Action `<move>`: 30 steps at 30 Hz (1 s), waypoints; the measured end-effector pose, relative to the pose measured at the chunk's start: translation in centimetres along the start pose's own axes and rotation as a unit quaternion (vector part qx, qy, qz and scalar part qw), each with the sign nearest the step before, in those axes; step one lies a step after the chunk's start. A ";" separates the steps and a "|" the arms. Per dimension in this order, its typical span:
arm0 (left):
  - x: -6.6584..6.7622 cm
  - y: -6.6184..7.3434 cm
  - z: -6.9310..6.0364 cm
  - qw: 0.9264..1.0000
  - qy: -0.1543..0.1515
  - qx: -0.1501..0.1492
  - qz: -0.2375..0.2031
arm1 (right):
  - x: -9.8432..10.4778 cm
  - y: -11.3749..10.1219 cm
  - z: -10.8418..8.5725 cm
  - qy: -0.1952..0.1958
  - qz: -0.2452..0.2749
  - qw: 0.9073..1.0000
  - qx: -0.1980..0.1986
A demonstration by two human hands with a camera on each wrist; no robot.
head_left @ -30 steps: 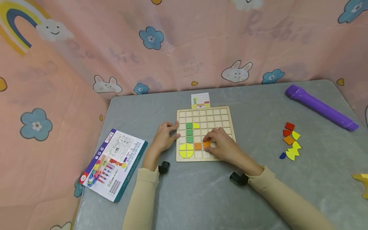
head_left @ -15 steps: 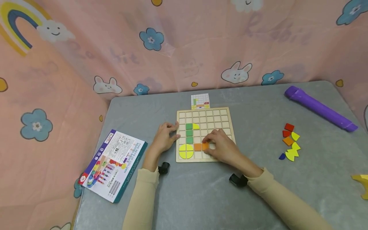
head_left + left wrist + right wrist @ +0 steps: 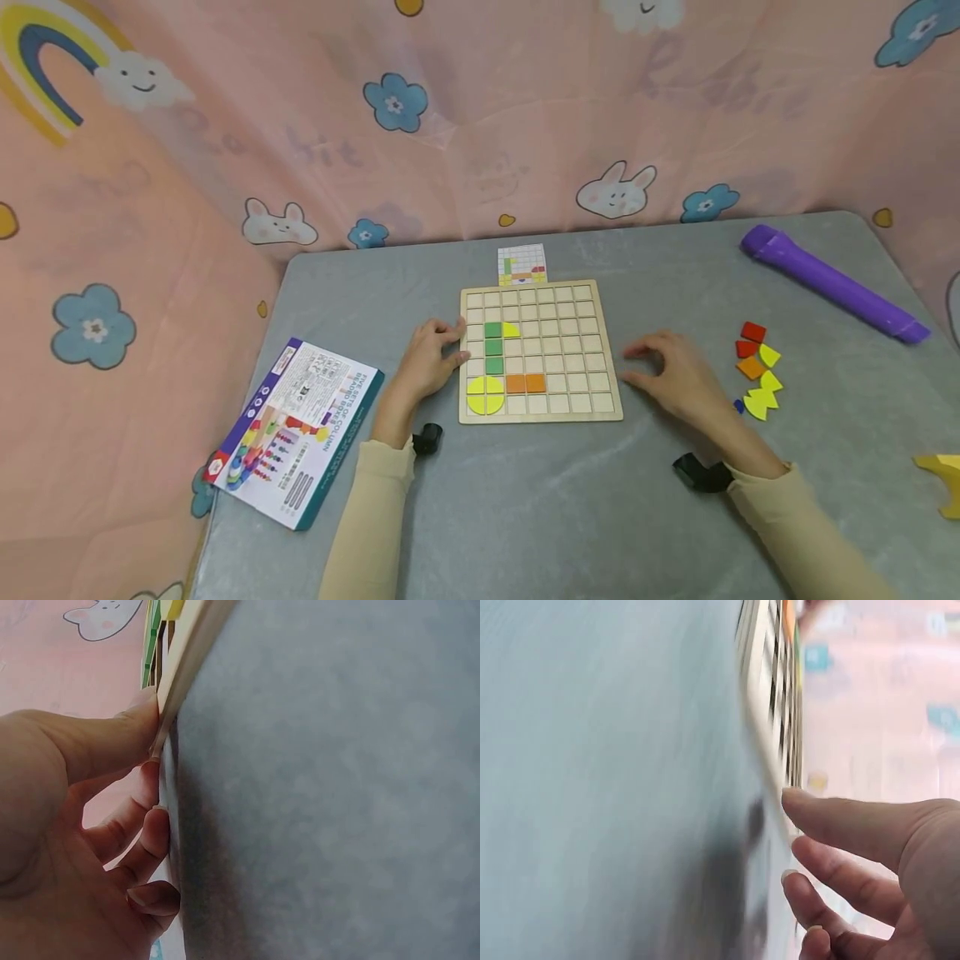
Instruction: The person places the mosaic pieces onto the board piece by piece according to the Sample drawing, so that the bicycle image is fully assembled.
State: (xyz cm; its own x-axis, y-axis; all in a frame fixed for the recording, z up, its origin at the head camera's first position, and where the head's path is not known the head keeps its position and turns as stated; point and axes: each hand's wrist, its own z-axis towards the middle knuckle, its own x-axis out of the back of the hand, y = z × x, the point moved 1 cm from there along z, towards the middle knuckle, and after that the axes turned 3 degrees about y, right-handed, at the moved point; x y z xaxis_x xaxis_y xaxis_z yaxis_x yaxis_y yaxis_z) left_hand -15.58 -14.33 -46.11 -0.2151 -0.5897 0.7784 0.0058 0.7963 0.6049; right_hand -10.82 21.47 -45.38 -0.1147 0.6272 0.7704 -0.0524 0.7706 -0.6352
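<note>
A wooden grid board (image 3: 577,363) holds green squares (image 3: 493,347) in a column, a yellow quarter piece (image 3: 511,330) beside the top one, a yellow circle of four quarters (image 3: 486,395) and two adjoining orange squares (image 3: 526,383). My left hand (image 3: 426,364) touches the board's left edge with thumb and forefinger set apart; its thumb (image 3: 112,742) lies against the rim in the left wrist view. Right of the board, my right hand (image 3: 678,383) is empty, thumb and fingers parted. The right wrist view is blurred, with that hand (image 3: 877,862) beside the board's edge.
A patterned card (image 3: 522,262) lies behind the board. Loose red, yellow, orange and blue pieces (image 3: 751,367) lie to the right, beyond them a purple tube (image 3: 836,283) and a yellow object (image 3: 942,479). A box (image 3: 296,433) lies at the left.
The second orange square moved left against the first, and my right hand let it go and moved right, off the board. My left hand has stayed at the board's edge.
</note>
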 end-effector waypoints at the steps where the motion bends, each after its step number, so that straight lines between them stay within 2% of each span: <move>1: 0.0 0.0 0.0 1.000 0.000 0.000 0.001 | 0.5 0.9 -0.1 0.013 -0.007 1.000 -0.006; 4: -0.1 -0.1 0.1 1.000 -0.002 0.002 0.000 | 2.0 3.3 -0.6 0.062 -0.023 0.998 -0.008; 8: -0.2 -0.2 0.1 1.000 -0.004 0.003 -0.003 | 4.0 6.2 -1.5 0.119 -0.040 0.992 0.011; 12: -0.1 -0.2 0.1 1.000 -0.004 0.000 -0.003 | 5.5 8.3 -2.4 0.118 -0.047 0.992 -0.006; 16: -0.1 -0.1 0.1 1.000 -0.003 -0.002 -0.001 | 6.4 9.3 -3.2 0.115 -0.059 0.991 -0.044; 21: -0.1 -0.1 0.0 1.000 -0.002 0.000 0.003 | 6.7 9.5 -3.8 0.114 -0.076 0.988 -0.076; 30: 0.0 0.0 0.0 1.000 0.000 -0.004 0.003 | 6.5 9.3 -4.0 0.115 -0.081 0.984 -0.107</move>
State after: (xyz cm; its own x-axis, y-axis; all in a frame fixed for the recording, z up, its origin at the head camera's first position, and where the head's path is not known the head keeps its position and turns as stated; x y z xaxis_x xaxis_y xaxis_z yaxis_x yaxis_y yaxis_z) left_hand -15.60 -14.32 -46.17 -0.2150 -0.5857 0.7815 0.0155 0.7981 0.6024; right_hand -8.11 33.13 -46.08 0.1079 0.4835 0.8687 0.1611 0.8537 -0.4952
